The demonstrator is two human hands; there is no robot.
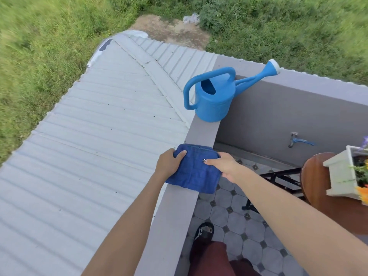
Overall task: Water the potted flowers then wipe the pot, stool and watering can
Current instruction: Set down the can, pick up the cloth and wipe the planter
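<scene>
A corrugated roof (95, 136) fills the left, below the grey wall (175, 216). On the wall's top lies a folded blue cloth (196, 172). The left hand (169, 164) grips its left edge, thumb on top; the right hand (225, 166) pinches its right side, so both hands are closed on the cloth. Farther along the wall stands the blue can (215, 96), spout pointing right. At far right a white pot (338, 176) with flowers (363, 192) sits on the wooden stool (316, 186).
</scene>
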